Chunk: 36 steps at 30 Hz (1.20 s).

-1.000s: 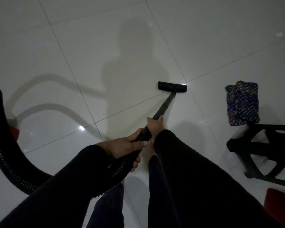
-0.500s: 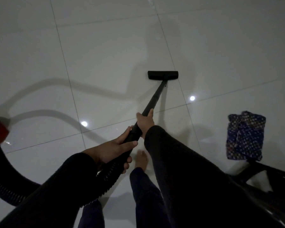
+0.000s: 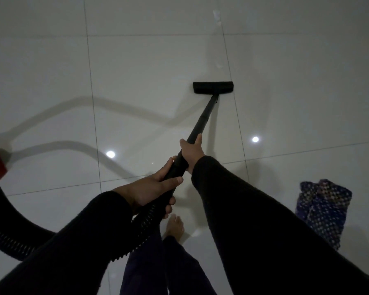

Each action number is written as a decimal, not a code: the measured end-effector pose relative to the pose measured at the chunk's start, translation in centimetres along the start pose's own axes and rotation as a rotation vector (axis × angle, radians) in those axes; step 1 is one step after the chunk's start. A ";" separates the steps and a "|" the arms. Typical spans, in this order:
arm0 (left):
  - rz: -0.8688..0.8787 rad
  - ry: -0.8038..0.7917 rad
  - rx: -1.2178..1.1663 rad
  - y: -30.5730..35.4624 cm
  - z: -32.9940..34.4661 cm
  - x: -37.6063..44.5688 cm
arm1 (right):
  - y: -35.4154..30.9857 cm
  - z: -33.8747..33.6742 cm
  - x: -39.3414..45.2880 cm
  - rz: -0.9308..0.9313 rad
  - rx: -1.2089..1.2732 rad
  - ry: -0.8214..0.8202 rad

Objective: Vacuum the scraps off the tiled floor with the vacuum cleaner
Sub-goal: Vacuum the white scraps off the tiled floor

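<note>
Hands [image 3: 170, 173] grip wand [image 3: 202, 122] (nozzle [image 3: 213, 87] on floor [image 3: 147, 67]).

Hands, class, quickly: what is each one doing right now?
Left hand: closed around the vacuum wand at its lower end, by the hose.
Right hand: closed around the wand higher up.

The person wears long black sleeves of a soft, knit-looking cloth that reach the wrists of both the left hand [image 3: 151, 188] and the right hand [image 3: 192, 152], which are bare, with no rings, watch or gloves to be seen. Below them show dark, loose trousers [image 3: 158, 267] of a faintly purple cast and one bare foot [image 3: 175, 227]
</note>
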<state>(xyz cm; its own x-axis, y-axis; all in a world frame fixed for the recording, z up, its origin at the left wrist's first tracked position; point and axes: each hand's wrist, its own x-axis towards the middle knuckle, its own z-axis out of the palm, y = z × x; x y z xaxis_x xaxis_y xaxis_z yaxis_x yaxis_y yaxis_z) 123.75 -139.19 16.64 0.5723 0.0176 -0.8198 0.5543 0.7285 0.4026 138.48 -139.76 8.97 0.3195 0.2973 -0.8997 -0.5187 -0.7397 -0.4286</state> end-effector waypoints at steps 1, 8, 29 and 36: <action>0.008 0.002 -0.004 0.8 -0.5 0.5 | -0.9 0.2 0.6 -0.004 -0.011 -0.002; 0.024 -0.028 -0.032 8.5 -5.2 4.0 | -9.0 2.9 5.3 -0.029 0.003 0.033; 0.039 -0.066 -0.018 25.7 -14.2 7.9 | -25.8 9.2 12.4 -0.011 0.032 0.090; 0.064 -0.034 -0.078 31.2 -14.6 10.6 | -31.7 8.8 15.8 -0.038 -0.026 0.061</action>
<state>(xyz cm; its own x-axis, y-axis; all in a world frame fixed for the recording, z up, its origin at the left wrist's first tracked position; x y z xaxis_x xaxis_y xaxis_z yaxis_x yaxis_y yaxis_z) 138.30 -106.24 14.57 0.6259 0.0440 -0.7787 0.4680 0.7775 0.4200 153.04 -106.30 7.68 0.3867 0.2888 -0.8758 -0.4851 -0.7440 -0.4595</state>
